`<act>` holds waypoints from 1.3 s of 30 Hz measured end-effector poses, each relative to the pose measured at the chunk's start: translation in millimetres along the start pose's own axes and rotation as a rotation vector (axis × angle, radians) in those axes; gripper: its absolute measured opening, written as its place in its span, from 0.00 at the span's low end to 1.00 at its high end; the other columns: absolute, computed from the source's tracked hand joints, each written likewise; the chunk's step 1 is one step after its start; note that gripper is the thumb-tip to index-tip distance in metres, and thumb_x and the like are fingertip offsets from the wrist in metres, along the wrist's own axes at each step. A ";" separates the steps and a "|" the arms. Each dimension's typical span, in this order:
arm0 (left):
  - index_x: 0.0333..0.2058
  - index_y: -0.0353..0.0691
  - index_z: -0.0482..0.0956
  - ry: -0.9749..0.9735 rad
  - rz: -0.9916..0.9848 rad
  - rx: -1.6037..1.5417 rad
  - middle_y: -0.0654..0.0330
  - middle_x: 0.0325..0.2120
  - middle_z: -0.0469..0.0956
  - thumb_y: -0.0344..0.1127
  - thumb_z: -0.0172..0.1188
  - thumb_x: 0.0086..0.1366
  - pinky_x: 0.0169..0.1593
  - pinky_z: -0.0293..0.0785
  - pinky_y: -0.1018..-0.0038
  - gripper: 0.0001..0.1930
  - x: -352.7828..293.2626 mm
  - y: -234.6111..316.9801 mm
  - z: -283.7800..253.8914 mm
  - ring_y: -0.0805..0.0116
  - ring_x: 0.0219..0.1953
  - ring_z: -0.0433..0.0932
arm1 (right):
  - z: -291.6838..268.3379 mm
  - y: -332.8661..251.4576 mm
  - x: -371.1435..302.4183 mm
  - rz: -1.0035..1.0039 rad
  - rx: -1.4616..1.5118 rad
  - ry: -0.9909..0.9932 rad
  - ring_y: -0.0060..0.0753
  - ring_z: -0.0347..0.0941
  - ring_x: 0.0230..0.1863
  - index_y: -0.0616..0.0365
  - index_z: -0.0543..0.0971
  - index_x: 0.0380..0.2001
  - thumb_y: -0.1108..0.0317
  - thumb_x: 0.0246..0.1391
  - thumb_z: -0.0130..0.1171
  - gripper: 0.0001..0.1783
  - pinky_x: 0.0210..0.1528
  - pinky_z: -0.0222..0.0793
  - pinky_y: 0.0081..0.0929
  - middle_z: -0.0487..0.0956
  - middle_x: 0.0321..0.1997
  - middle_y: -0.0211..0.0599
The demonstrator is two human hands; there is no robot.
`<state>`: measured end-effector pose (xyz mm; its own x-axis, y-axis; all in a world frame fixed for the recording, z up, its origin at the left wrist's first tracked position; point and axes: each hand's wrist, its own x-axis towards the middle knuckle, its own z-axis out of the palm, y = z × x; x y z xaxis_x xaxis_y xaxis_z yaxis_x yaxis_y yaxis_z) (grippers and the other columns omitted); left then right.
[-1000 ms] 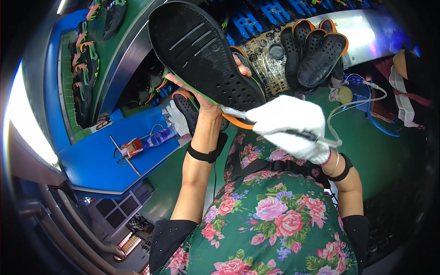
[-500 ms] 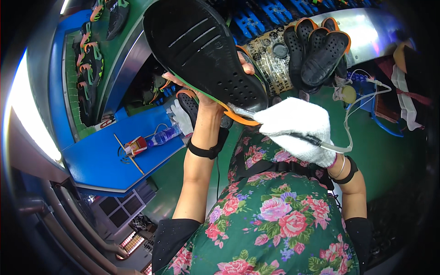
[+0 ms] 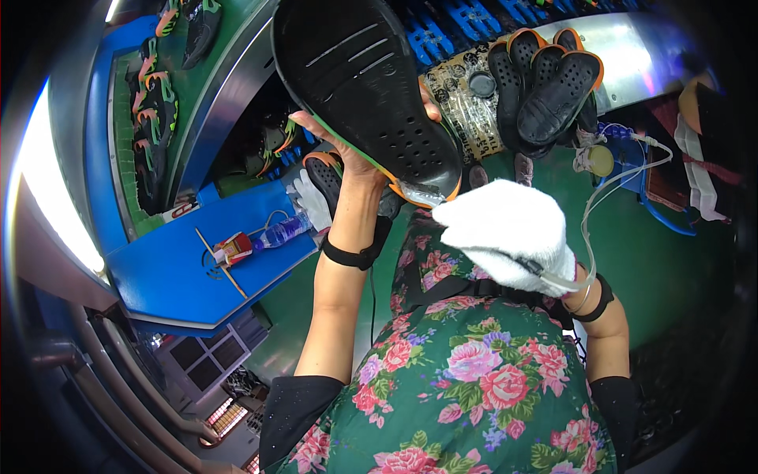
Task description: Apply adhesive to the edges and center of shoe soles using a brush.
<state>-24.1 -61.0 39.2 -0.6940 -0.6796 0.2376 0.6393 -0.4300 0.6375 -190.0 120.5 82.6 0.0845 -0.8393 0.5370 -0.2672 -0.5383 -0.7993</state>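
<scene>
Shoe (image 3: pixel 363 87), tool (image 3: pixel 418 194) at orange edge (image 3: pixel 455 189); open room right of right hand (image 3: pixel 507 237).

Black sole (image 3: pixel 371 95) cut off above, left hand (image 3: pixel 357 160) partly hidden

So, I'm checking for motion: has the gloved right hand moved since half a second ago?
Yes, slightly: against the piled black clogs, the gloved right hand now sits lower in the picture, farther from them.

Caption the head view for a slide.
Bare left hand holds a black perforated shoe piece while the white-gloved right hand holds a pale tool at its edge.
</scene>
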 end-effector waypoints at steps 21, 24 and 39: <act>0.61 0.35 0.68 0.099 -0.197 -0.152 0.43 0.40 0.78 0.94 0.39 0.40 0.45 0.80 0.53 0.68 -5.5 -8.6 -2.2 0.47 0.38 0.81 | -2.1 7.4 -6.5 0.366 0.502 0.179 0.36 0.84 0.40 0.59 0.87 0.30 0.81 0.46 0.69 0.07 0.42 0.79 0.30 0.87 0.38 0.42; 0.65 0.38 0.64 0.082 -0.272 -0.082 0.44 0.44 0.79 0.94 0.36 0.42 0.43 0.84 0.53 0.67 -3.2 -6.8 -1.2 0.49 0.39 0.83 | -5.6 13.9 -5.9 0.169 0.201 0.108 0.38 0.84 0.40 0.58 0.87 0.35 0.79 0.46 0.69 0.10 0.43 0.79 0.30 0.87 0.40 0.41; 0.62 0.34 0.69 0.257 -0.651 -0.083 0.44 0.47 0.81 0.78 0.52 0.56 0.43 0.86 0.47 0.52 -10.3 -1.9 -10.3 0.48 0.41 0.86 | -8.1 34.3 15.8 -0.149 0.239 -0.304 0.38 0.83 0.40 0.53 0.85 0.44 0.74 0.45 0.69 0.19 0.40 0.80 0.32 0.86 0.44 0.37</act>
<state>-14.7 -59.3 28.0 -0.8503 -0.3832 -0.3608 0.1505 -0.8338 0.5311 -205.7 89.4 65.9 0.3945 -0.7158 0.5762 -0.0032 -0.6281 -0.7781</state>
